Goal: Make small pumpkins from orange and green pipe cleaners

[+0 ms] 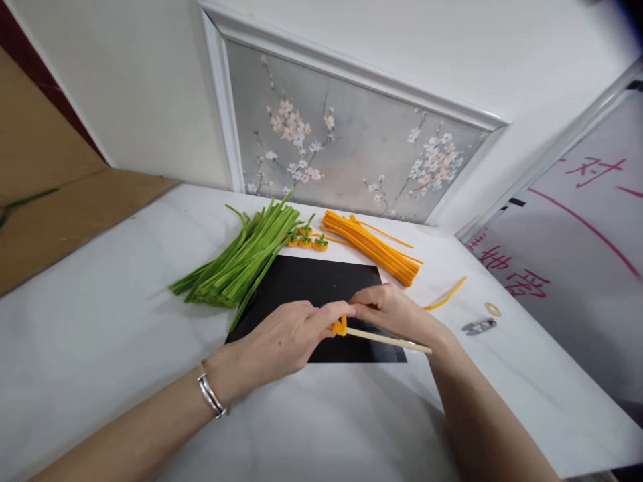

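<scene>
Over the black mat (321, 278), my left hand (286, 331) is closed around one end of a pale wooden stick (386, 339). An orange pipe cleaner (340, 327) is wound around the stick beside my left thumb. My right hand (392, 309) has its fingers pinched together at the upper part of that pipe cleaner, touching the left fingertips. The stick's free end points right, passing below my right hand. How much pipe cleaner lies inside the right fingers is hidden.
A bundle of green pipe cleaners (246, 258) lies left of the mat, an orange bundle (374, 248) behind it. Several small orange-and-green pieces (306, 239) sit between them. At right are a loose orange pipe cleaner (447, 293), thread snips (479, 327) and a small beige ring (493, 309).
</scene>
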The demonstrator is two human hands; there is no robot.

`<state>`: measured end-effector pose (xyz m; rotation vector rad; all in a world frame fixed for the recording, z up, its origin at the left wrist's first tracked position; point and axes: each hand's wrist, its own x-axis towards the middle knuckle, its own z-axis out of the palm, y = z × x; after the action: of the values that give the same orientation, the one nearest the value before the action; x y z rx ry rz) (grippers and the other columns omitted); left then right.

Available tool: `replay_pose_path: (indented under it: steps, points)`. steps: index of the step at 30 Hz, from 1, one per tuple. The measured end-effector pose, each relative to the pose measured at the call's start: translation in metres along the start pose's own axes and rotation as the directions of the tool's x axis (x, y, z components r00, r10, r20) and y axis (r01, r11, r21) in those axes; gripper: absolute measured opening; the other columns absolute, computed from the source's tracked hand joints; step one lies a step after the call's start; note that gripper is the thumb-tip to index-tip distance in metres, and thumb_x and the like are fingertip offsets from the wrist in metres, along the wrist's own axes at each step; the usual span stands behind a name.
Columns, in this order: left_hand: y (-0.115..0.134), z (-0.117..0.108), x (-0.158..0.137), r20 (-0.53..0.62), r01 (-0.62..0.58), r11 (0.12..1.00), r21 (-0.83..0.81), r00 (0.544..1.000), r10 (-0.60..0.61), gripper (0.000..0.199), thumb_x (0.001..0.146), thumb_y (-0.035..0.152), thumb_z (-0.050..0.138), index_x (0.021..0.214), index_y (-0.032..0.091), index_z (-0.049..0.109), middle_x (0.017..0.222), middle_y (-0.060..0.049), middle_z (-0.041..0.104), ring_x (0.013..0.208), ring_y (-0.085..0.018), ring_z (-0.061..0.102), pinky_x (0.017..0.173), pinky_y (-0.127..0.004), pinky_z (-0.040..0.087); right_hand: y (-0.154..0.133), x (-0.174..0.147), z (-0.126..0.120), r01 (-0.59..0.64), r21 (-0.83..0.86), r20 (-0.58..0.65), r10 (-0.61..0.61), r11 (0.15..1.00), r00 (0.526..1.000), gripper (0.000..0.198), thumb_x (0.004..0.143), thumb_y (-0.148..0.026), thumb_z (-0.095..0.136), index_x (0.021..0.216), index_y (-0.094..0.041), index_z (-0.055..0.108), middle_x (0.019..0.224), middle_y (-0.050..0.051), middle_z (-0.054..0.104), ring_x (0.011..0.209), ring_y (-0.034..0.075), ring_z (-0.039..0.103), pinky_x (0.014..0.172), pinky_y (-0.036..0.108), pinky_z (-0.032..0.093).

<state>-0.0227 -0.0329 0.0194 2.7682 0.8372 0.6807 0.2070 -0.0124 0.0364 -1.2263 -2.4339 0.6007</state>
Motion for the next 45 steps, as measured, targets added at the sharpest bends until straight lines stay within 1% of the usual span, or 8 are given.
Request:
replay_pose_path:
  steps: [5,12,16,23,29,36,41,45]
  points:
    - [-0.001,-0.005,0.002,-0.076,0.113,0.992,-0.061,0.990,-0.117,0.030,0.093,0.014,0.038,0.118,0.023,0.052,0.081,-0.001,0.066,0.070,-0.016,0.062,0.067,-0.026,0.047,-0.003,0.000,0.008,-0.023,0.077,0.125,0.013,0.997,0.992,0.031,0.095,-0.037,0.048,0.077,-0.019,0.065,0.062,-0.005,0.057,0.057,0.009,0.051,0.053,0.020,0.036]
    - [-0.016,-0.004,0.004,-0.156,0.198,0.980,0.024,0.969,-0.192,0.027,0.090,0.010,0.041,0.109,0.022,0.056,0.081,0.001,0.068,0.064,-0.014,0.061,0.064,-0.025,0.045,-0.031,-0.006,0.016,0.035,-0.244,0.145,0.001,0.969,0.989,0.019,0.093,-0.031,0.055,0.077,-0.020,0.059,0.066,-0.003,0.062,0.060,0.012,0.058,0.055,0.023,0.033]
    - [-0.025,0.000,0.002,-0.131,0.218,0.974,0.068,0.969,-0.208,0.032,0.087,0.005,0.039,0.107,0.023,0.057,0.082,0.001,0.068,0.066,-0.015,0.061,0.063,-0.025,0.044,-0.042,-0.011,0.014,0.029,-0.420,0.081,0.006,0.907,0.997,0.019,0.094,-0.030,0.053,0.078,-0.020,0.058,0.067,-0.001,0.064,0.060,0.015,0.060,0.052,0.026,0.028]
    - [-0.028,0.001,0.000,-0.087,0.260,0.959,0.109,0.964,-0.252,0.034,0.083,0.002,0.039,0.103,0.023,0.057,0.080,0.001,0.067,0.065,-0.016,0.061,0.060,-0.027,0.041,-0.044,-0.013,0.009,0.060,-0.504,-0.020,-0.081,0.862,0.997,0.018,0.094,-0.028,0.053,0.082,-0.019,0.064,0.070,0.000,0.064,0.060,0.014,0.060,0.052,0.027,0.029]
    - [-0.024,0.000,0.002,0.015,0.211,0.969,0.131,0.977,-0.215,0.036,0.080,-0.001,0.042,0.101,0.023,0.058,0.080,0.002,0.068,0.066,-0.017,0.062,0.059,-0.026,0.039,-0.040,-0.011,0.006,0.120,-0.553,-0.229,-0.288,0.825,0.930,0.024,0.096,-0.031,0.050,0.086,-0.019,0.069,0.068,0.001,0.063,0.058,0.013,0.058,0.053,0.026,0.033]
    - [-0.018,-0.001,0.002,0.100,0.044,0.997,0.061,0.994,-0.050,0.027,0.088,0.002,0.042,0.101,0.021,0.057,0.087,0.000,0.068,0.075,-0.017,0.062,0.068,-0.028,0.043,-0.028,-0.010,0.003,0.106,-0.461,-0.383,-0.305,0.881,0.872,0.024,0.094,-0.038,0.053,0.095,-0.021,0.071,0.086,0.003,0.070,0.074,0.014,0.065,0.068,0.024,0.045]
    - [-0.017,-0.001,0.004,0.087,-0.003,0.997,0.079,0.996,-0.004,0.025,0.090,0.002,0.040,0.094,0.019,0.057,0.083,-0.001,0.066,0.073,-0.018,0.059,0.069,-0.030,0.044,-0.021,-0.009,0.001,0.095,-0.351,-0.417,-0.247,0.931,0.875,0.019,0.090,-0.036,0.060,0.095,-0.021,0.072,0.092,0.004,0.070,0.079,0.016,0.066,0.074,0.027,0.050]
    - [-0.017,0.000,0.005,0.040,-0.026,0.999,0.036,0.999,0.025,0.025,0.091,0.003,0.040,0.097,0.019,0.058,0.086,-0.002,0.067,0.077,-0.017,0.060,0.071,-0.029,0.045,-0.015,-0.007,-0.001,0.116,-0.223,-0.421,-0.203,0.968,0.884,0.018,0.090,-0.034,0.060,0.089,-0.020,0.072,0.084,0.004,0.070,0.075,0.016,0.065,0.069,0.026,0.051]
